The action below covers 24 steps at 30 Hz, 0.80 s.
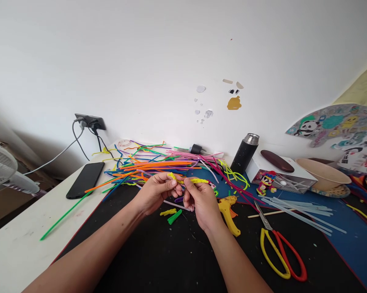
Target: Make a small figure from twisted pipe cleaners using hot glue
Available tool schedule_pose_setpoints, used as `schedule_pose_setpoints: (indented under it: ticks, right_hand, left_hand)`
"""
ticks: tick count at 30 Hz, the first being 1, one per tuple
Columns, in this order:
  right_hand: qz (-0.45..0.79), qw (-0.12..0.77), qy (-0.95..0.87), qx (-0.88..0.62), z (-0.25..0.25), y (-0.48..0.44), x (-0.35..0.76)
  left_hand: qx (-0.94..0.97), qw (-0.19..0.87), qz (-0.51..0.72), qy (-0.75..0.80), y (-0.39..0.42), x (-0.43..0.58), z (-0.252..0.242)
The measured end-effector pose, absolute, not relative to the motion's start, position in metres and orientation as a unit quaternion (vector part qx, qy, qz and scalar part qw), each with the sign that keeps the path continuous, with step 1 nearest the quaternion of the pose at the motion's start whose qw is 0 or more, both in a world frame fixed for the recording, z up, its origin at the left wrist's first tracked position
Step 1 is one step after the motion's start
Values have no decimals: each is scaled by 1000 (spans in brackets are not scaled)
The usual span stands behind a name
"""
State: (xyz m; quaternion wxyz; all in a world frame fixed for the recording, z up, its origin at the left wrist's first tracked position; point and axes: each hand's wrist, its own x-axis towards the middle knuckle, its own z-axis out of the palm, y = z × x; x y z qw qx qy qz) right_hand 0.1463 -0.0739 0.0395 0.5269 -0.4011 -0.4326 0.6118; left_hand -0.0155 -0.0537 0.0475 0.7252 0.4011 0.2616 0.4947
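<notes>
Two hands' fingers, left hand [155,191] and right hand [201,201], pinched on one yellow pipe cleaner [189,180]

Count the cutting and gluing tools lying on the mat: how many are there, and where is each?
2. The glue gun, yellow, lies just right of the right hand. The scissors, with one yellow and one red handle, lie farther right, toward the near edge. More could be hidden under the pipe cleaners.

Fuzzy yellow pipe cleaner [192,180]; matt black mat [171,256]; glossy plastic-handled scissors [281,252]; flask [245,152] with shiny metal cap.
</notes>
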Motion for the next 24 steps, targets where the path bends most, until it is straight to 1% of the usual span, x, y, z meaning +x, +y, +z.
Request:
schedule_pose_setpoints:
  ticks: [6,10,16,18,21,24]
  right_hand:
    - [602,518,-449,-409,40,-73,147]
    - [576,521,-463,-426,41,-72,147]
    - [520,503,-517,-457,42,-72,151]
    - [491,492,-542,-473,42,-72,152]
    - [444,462,-573,-511,41,-73,154]
    - [427,449,-586,-522,40,-73,156]
  left_hand:
    - [458,684,488,291,-49,-22,48]
    - [536,616,472,331,-46,-29,49]
    - [627,522,431,386,-47,-37,56]
    - [667,484,408,393,-48,-38,58]
    - [742,395,359,406,-52,-37,61]
    - [786,318,321,422,-56,-35,63]
